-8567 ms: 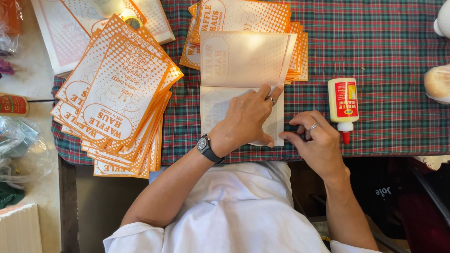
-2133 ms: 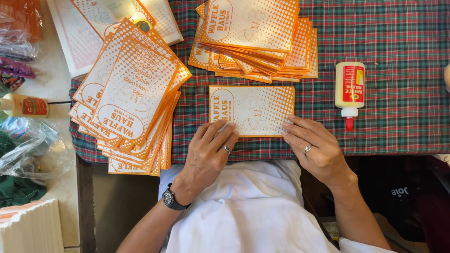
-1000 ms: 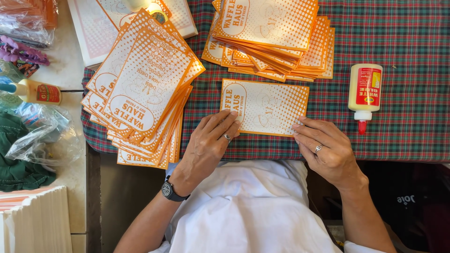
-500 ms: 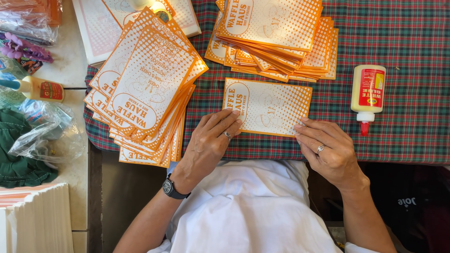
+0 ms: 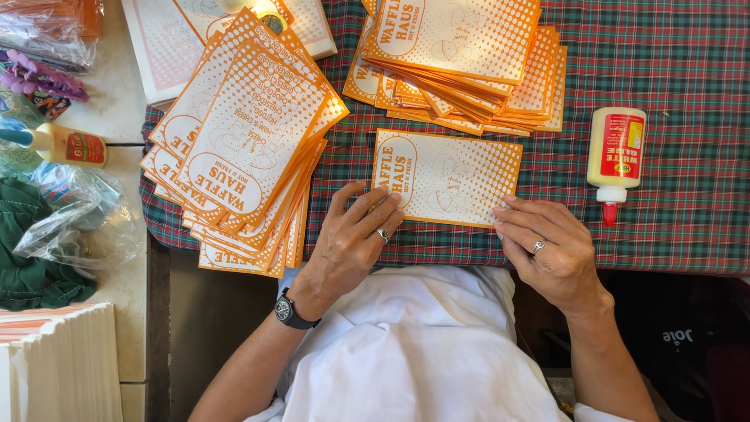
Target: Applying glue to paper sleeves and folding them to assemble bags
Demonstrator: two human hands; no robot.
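Between both hands' fingers (image 5: 373, 205), paper bag (image 5: 453, 176)

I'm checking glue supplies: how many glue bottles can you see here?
2. One white glue bottle with a red cap lies on the plaid cloth, right of the single bag. Another bottle lies at the left edge, partly cut off. Others may be hidden.

Glue bottle (image 5: 615, 159), green cloth (image 5: 31, 270).

The far stack of orange paper bags (image 5: 461, 55) is cut off by the top edge. A white paper pile (image 5: 58, 363) runs off the lower left corner. The left hand's fingers (image 5: 373, 209) hide the single bag's (image 5: 449, 176) near corner.
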